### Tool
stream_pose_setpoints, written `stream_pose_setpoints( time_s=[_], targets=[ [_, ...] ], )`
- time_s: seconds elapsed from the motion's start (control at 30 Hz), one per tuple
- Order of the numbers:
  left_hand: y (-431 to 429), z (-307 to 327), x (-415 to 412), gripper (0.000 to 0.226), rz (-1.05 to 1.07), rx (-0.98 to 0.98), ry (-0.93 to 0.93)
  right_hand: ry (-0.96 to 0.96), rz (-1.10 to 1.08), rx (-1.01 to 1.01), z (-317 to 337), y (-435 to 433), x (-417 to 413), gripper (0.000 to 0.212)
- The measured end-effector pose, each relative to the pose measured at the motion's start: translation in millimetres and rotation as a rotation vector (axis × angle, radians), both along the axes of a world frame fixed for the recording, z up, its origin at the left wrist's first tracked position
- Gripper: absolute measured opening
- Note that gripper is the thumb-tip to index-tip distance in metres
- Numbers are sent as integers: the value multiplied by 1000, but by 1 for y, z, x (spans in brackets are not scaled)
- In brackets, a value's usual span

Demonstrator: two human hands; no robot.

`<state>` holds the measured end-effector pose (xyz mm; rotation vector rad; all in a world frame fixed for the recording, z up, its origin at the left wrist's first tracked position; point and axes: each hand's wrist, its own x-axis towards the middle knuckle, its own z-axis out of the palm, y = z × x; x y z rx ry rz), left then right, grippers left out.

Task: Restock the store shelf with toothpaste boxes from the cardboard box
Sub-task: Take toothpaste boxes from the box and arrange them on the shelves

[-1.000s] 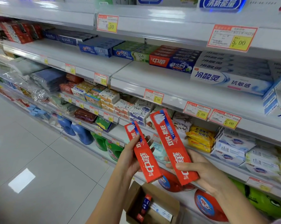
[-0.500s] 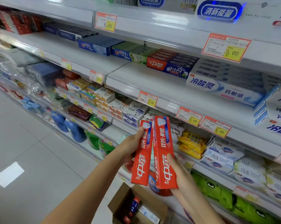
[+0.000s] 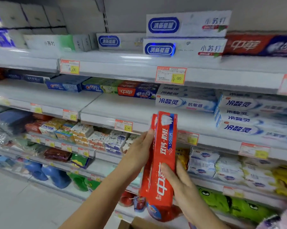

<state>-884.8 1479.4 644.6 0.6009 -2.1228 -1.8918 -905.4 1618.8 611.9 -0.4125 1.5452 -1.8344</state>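
Two boxes [image 3: 164, 146] are lying pressed together, the left hand [image 3: 137, 156] and right hand [image 3: 180, 184] clamping their sides, likely readying them for the shelf [image 3: 123, 108].

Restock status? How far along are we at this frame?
Done: two red boxes are out of the cardboard box and pressed together. In hand: left hand and right hand hold the pair upright before the shelf. Left: neither is shelved yet; the bare strip in front of the toothpaste row looks the likely spot. The cardboard box's contents are out of view.
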Motion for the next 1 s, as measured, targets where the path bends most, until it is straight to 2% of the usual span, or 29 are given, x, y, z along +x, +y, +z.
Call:
stream_pose_setpoints(
  time_s=[0.17, 0.27, 0.3, 0.37, 0.4, 0.57, 0.63, 0.7, 0.77, 0.87, 1.0],
  targets=[
    [44, 60, -2, 42, -332, -153, 214, 112, -210, -102, 50, 42, -3, 29],
    [70, 74, -11, 79, -444, -341, 192, 152, -415, -132, 66, 65, -16, 29],
    [81, 78, -13, 84, -471, -417, 191, 177, -482, -137, 69, 72, -20, 41],
    [104, 91, -18, 74, -517, -503, 208, 240, -571, -167, 75, 85, -30, 83],
    [115, 102, -22, 69, -540, -525, 222, 264, -603, -190, 81, 90, -34, 91],
    [147, 158, -79, 82, -643, -514, 331, 341, -684, -287, 125, 128, -79, 88],
    [159, 183, -105, 88, -632, -625, 393, 435, -693, -278, 149, 150, -103, 83],
    [174, 208, -130, 88, -608, -769, 431, 583, -778, -98, 173, 178, -124, 66],
    [190, 229, -155, 82, -607, -855, 422, 769, -897, 88, 194, 209, -145, 30],
    [217, 248, -193, 73, -627, -1003, 393, 990, -1070, 353, 212, 255, -188, 27],
    [254, 246, -242, 72, -677, -1104, 344, 1067, -1223, 830, 205, 299, -248, 25]
  ],
)
